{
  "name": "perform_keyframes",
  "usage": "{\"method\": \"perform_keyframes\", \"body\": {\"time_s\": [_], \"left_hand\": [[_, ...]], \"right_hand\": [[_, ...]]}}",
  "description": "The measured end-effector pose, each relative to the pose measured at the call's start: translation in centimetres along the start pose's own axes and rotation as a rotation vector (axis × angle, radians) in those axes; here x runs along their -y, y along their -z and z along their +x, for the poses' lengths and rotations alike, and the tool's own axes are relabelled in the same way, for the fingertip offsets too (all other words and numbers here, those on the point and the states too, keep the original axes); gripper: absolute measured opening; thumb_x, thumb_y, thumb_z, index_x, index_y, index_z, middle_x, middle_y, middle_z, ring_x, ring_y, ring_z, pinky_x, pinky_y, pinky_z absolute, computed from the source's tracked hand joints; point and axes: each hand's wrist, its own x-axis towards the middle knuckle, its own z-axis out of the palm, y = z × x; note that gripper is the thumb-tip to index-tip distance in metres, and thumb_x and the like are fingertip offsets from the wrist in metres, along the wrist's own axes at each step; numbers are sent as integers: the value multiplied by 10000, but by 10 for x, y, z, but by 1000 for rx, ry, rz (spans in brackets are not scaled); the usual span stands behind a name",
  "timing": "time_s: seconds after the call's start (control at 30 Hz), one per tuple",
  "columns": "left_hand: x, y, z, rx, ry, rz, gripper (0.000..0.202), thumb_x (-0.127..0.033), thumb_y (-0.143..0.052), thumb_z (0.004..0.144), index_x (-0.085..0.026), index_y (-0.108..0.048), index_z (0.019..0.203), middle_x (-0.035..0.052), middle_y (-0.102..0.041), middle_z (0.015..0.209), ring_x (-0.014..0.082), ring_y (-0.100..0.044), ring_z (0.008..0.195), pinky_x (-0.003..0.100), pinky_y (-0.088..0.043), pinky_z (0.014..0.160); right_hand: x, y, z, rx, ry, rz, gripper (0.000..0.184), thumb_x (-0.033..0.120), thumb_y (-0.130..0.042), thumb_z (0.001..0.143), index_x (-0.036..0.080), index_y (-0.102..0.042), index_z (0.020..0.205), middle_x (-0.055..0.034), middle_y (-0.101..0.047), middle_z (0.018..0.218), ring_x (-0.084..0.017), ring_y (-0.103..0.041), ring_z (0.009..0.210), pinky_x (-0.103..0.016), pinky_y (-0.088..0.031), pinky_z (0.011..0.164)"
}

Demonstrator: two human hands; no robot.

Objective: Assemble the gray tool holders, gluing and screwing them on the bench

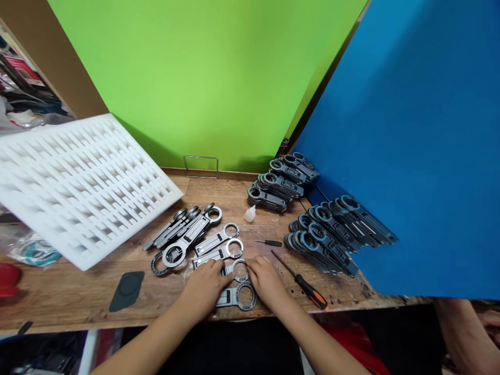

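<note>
Here, low in the middle of the frame, two bare hands rest on a wooden workbench (78,291) among flat metal ring-ended brackets. The left hand (206,289) lies palm down, fingers loosely curled over one grey bracket (233,270), pressing on it rather than clenching it. The right hand (267,281) touches the ring end of that same bracket with its fingertips, fingers only slightly bent; I cannot tell whether it pinches the ring or merely rests there. A second bracket (237,297) lies just below, between the two wrists, near the bench's front edge.

Above the hands two more single brackets (219,245) lie side by side, and left of them a loose pile (183,229) of roughly half a dozen. To the right stand three stacks (332,229) of dark assembled pieces with blue-lined rings, too many to count.

Two screwdrivers show: a small black one (269,242) above the right hand, and a longer one with an orange-and-black handle (307,286) right of it. A small white dropper bottle (250,213) sits mid-frame. A white foam tray (78,182) with rows of slots leans at the left, and a dark oval pad (127,290) lies below it
</note>
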Motion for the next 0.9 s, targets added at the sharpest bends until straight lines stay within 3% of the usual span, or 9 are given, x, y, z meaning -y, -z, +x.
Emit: {"method": "perform_keyframes", "body": {"time_s": [0.17,0.33,0.47,0.57,0.67,0.77,0.83,0.9], "left_hand": [[0,-3,3,-5,-148,-44,316,-161,-450,900,-261,-578,1171,47,-571,1261,248,-481,1162,410,-350,969],[-10,4,16,68,-178,-52,287,-85,-426,871,-143,-592,1098,125,-608,1207,258,-514,1157,433,-293,1032],[-29,21,17,58,-72,-128,269,-116,-455,851,-172,-581,1082,121,-655,1087,268,-551,1091,464,-330,1006],[-29,36,-1,-73,-50,-216,307,-200,-480,865,-239,-540,1163,76,-628,1151,244,-522,1125,432,-357,997],[0,52,-39,-309,125,-215,275,-242,-444,888,-278,-570,1130,50,-641,1090,210,-574,999,366,-440,895],[54,69,-87,-505,484,-95,272,-307,-409,893,-243,-608,1067,77,-656,1029,244,-586,984,396,-458,876],[92,82,-115,-532,757,-49,314,-359,-373,902,-217,-610,1050,83,-660,1032,257,-595,984,396,-465,863],[122,94,-134,-468,935,-5,342,-382,-366,894,-212,-599,1078,81,-658,1067,263,-594,1009,392,-452,882]], "right_hand": [[-18,-3,-25,-8,165,-47,387,83,-464,841,217,-604,1176,-105,-615,1140,-229,-546,1048,-398,-455,915],[-22,1,-27,-4,259,-103,389,87,-484,824,216,-616,1167,-113,-577,1249,-263,-500,1155,-471,-430,963],[-23,-2,-22,-31,250,36,385,82,-426,811,237,-656,1080,-83,-631,1166,-227,-570,1086,-439,-471,940],[-34,-15,-23,-149,172,101,362,147,-372,852,223,-644,1079,-104,-633,1149,-232,-602,1056,-431,-512,896],[-49,-29,-24,-259,113,100,309,278,-391,889,205,-628,1073,-118,-646,1112,-253,-620,1028,-436,-532,866],[-59,-36,-24,-297,131,75,310,342,-402,885,204,-637,1033,-115,-670,1053,-261,-645,966,-424,-557,813],[-64,-37,-22,-284,161,74,320,377,-401,883,223,-647,1018,-103,-682,1021,-258,-656,930,-408,-564,791],[-67,-36,-19,-267,187,85,332,420,-401,880,247,-661,994,-92,-688,993,-258,-660,905,-397,-568,773]]}}
